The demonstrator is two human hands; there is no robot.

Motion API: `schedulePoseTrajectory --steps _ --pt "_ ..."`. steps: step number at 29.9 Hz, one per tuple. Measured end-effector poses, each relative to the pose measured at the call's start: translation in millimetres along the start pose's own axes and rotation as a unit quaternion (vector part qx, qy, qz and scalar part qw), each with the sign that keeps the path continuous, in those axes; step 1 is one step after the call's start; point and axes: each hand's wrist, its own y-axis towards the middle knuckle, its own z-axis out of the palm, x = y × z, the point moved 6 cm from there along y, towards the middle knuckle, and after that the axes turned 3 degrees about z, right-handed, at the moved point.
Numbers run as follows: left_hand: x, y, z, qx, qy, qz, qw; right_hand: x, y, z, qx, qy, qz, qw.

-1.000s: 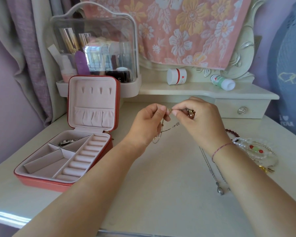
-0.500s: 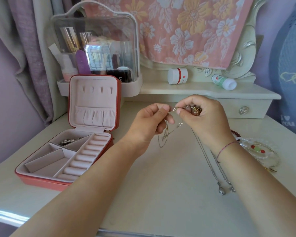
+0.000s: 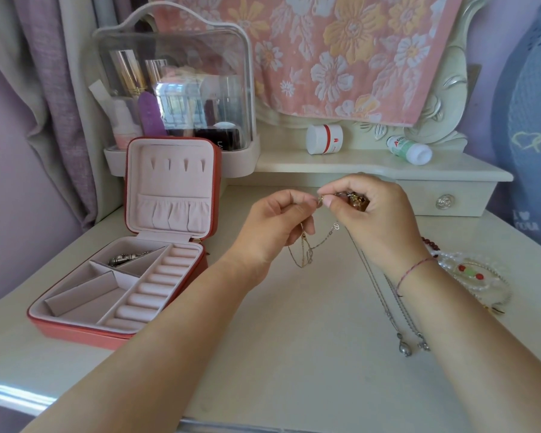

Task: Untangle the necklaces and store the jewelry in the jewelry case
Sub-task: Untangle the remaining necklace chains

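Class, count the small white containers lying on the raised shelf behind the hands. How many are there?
2. A white jar with a red band lies near the middle of the shelf; a green-labelled white bottle lies to its right. No more seem hidden.

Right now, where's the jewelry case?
Head view, left side: the jewelry case lies open on the table, left of the left hand, near the clear organizer.

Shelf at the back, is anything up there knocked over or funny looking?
Yes. The green-and-white bottle lies on its side on the shelf, and the white jar with a red band to its left looks tipped over too. Nothing seems spilled.
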Motion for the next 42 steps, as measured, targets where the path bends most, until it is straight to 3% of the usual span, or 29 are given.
schedulePoseTrajectory --steps 11,28,34,42 --pt "-2.2 -1.7 1.0 -0.002 0.011 -0.001 1.000 -0.9 -0.3 1.2 0.015 0.042 0.000 0.999" --pt "-0.6 0.7 -12.4 -0.101 0.038 0.000 0.994 -7.7 -1.3 7.6 0.060 0.026 0.035 0.997" --pt "8.5 4.0 -7.2 -0.061 -0.021 -0.036 0.997 -4.1 -0.1 10.5 0.076 -0.013 -0.018 0.997" --pt "14.7 4.5 6.3 0.057 -0.179 -0.097 0.977 -2.2 -2.2 15.3 0.087 -0.043 -0.029 0.995"
